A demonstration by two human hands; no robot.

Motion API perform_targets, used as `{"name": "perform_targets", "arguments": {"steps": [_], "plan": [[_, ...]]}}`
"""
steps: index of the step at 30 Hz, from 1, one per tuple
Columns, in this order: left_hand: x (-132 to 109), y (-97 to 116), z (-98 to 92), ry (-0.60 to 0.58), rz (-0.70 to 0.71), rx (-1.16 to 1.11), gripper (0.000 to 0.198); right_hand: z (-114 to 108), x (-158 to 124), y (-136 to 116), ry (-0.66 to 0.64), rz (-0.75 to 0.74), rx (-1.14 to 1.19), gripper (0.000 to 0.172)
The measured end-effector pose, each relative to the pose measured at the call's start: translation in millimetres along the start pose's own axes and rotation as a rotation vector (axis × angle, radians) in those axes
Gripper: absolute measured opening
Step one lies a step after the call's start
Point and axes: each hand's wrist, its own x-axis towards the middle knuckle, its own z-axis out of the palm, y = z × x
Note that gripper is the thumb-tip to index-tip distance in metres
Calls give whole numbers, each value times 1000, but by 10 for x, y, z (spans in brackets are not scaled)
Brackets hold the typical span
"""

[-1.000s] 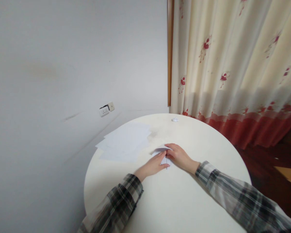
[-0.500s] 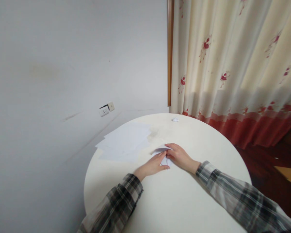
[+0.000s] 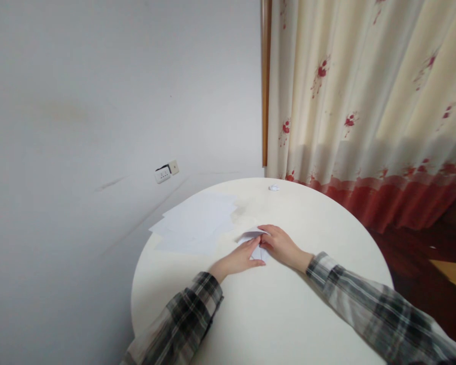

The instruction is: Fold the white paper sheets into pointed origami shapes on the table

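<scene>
Between my hands a folded piece of white paper (image 3: 256, 255) rests on the round white table (image 3: 281, 314), with one flap curving up at its far side. My left hand (image 3: 238, 258) holds the near part down, thumb spread toward me and fingers reaching over the paper. From the right, my right hand (image 3: 283, 246) grips the raised flap between bent fingers and thumb. The fingertips of both hands meet over the middle of the paper, hiding part of its folds.
Loose white sheets (image 3: 197, 223) lie overlapped at the table's left side. A small crumpled paper ball (image 3: 274, 187) sits near the far edge. A wall with a socket (image 3: 162, 175) stands at the left, and a flowered curtain (image 3: 327, 116) hangs behind the table.
Almost nothing differs. Both hands keep their places on the folded paper, and the view has shifted very slightly.
</scene>
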Motion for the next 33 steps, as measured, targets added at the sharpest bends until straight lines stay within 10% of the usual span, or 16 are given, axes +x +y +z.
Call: {"name": "perform_targets", "arguments": {"steps": [33], "plan": [[6,-44,4,-28,20,-12,63,-1,-8,-3,17,-37,-26,9]]}}
